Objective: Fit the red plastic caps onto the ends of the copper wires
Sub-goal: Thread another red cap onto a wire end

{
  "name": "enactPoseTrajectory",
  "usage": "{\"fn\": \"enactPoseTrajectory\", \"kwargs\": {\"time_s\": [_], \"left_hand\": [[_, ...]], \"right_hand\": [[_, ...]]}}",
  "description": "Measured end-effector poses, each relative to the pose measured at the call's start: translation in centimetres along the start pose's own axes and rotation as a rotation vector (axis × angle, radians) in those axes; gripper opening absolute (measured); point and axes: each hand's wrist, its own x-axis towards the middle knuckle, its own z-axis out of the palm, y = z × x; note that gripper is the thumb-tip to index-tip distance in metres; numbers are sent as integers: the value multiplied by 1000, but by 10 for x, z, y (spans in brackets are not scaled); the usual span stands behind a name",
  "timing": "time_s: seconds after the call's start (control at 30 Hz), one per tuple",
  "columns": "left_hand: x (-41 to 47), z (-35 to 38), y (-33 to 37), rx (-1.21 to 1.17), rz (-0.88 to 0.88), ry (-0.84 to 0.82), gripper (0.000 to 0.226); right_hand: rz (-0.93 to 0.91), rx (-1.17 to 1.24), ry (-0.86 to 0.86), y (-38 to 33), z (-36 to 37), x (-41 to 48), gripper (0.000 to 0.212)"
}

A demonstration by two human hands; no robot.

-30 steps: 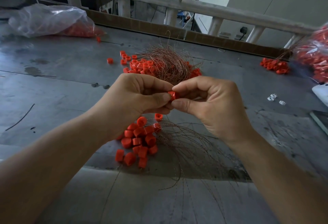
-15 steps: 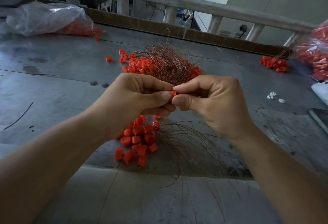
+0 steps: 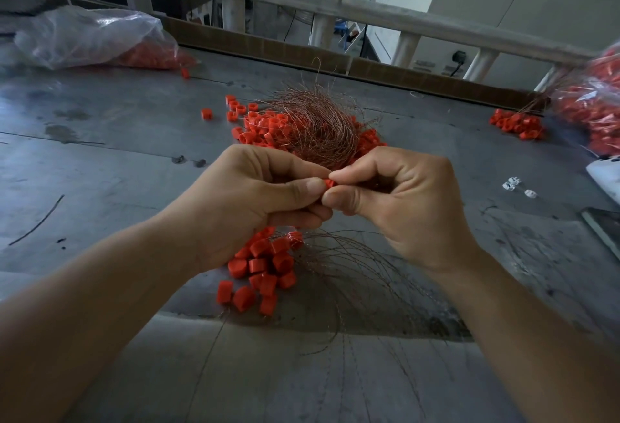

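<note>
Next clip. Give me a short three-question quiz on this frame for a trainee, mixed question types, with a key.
1. True or false: the left hand and right hand meet at one red cap, pinched at their fingertips.
2. The tangled copper wire bundle lies: A) beyond the hands, on a heap of red caps; B) in a bucket; C) on a hook.
3. Fill in: the few small loose parts on the table at far right are ___ in colour.
Key: 1 true; 2 A; 3 white.
</note>
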Motion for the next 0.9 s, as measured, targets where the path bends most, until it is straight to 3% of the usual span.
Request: {"fn": "enactPoseTrajectory", "kwargs": {"time_s": [0.13,0.23,0.33,0.83,0.9], "left_hand": [[0,-1,1,-21,-14,-29,21],[-1,-3,3,-64,-42,-59,29],[-1,-3,4,-58,-65,-70,40],[-3,-6,6,-79,2,-138,41],[-4,-5,5,21,60,-147,50]], "right_hand": [[22,49,-79,0,-3,2,19],[14,-56,-196,-1,-5,3,30],[-13,-133,-281,0,-6,5,21],[-110,-170,-224,-1,-5,2,9],[-136,-222,-203,0,-5,2,13]]}}
